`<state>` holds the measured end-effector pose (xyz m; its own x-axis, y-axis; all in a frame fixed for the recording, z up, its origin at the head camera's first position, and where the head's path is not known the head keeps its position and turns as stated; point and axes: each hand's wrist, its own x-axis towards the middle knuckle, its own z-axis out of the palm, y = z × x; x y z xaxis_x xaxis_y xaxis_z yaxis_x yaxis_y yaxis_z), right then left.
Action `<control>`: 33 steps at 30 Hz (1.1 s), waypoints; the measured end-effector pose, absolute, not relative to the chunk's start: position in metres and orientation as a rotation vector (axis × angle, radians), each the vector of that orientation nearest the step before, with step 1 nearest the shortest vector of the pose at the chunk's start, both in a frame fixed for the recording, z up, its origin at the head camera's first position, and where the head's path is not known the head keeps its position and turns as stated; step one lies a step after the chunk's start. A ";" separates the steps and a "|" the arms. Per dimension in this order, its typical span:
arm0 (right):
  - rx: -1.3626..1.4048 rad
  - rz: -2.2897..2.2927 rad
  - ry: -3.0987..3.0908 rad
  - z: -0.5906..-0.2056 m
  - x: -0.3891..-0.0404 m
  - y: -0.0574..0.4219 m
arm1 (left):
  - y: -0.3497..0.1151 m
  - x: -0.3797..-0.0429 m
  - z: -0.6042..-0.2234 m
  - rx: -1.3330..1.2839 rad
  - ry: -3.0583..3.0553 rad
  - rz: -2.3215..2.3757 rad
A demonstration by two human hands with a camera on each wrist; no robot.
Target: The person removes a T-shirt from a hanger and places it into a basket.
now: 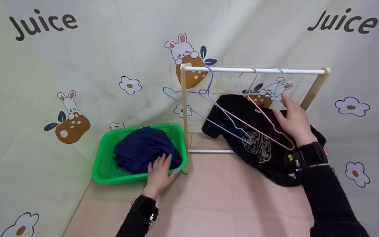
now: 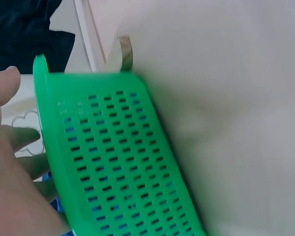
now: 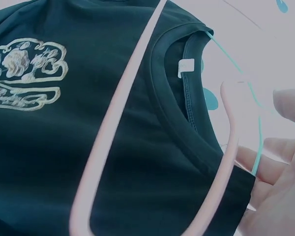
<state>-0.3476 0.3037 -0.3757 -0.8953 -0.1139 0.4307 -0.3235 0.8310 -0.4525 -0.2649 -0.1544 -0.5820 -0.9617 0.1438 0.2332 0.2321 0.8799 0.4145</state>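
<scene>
My left hand [image 1: 160,172] reaches over the near rim of a green plastic basket [image 1: 120,180], its fingers extended and resting on a bundle of dark blue cloth [image 1: 140,148]. In the left wrist view, the slotted basket wall [image 2: 113,142] hides part of those fingers. A black T-shirt [image 1: 278,161] with a pale front print hangs on a teal hanger [image 1: 283,79]. Near that hanger's shoulder is my right hand [image 1: 296,123], thumb and fingers apart. The right wrist view shows the teal wire [image 3: 260,132] passing by the fingers, close to the shirt's neckline [image 3: 172,113].
A white rail [image 1: 229,69] on wooden posts carries the hangers. An unloaded pink hanger [image 1: 261,110] and a blue-purple hanger [image 1: 212,79] hang in front of the shirt. The basket stands beside the rack's left post [image 1: 184,115]. Printed cloth [image 1: 104,49] forms the backdrop.
</scene>
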 end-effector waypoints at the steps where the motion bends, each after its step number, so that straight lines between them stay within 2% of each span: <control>1: 0.323 0.752 -2.631 -0.375 -0.349 0.303 | -0.152 -0.264 -0.584 -0.284 -2.836 -0.660; 22: 0.290 1.143 -2.697 -0.344 -0.365 0.296 | -0.104 -0.248 -0.607 -0.326 -2.625 -0.524; 33: 0.195 1.110 -2.581 -0.326 -0.354 0.298 | -0.073 -0.238 -0.615 -0.327 -2.741 -0.367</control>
<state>-0.3545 0.2981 -0.3257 -0.9382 0.0023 0.3461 -0.2497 0.6880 -0.6814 -0.2385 -0.0727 -0.6146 -0.9104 0.1777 0.3737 0.2698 0.9396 0.2105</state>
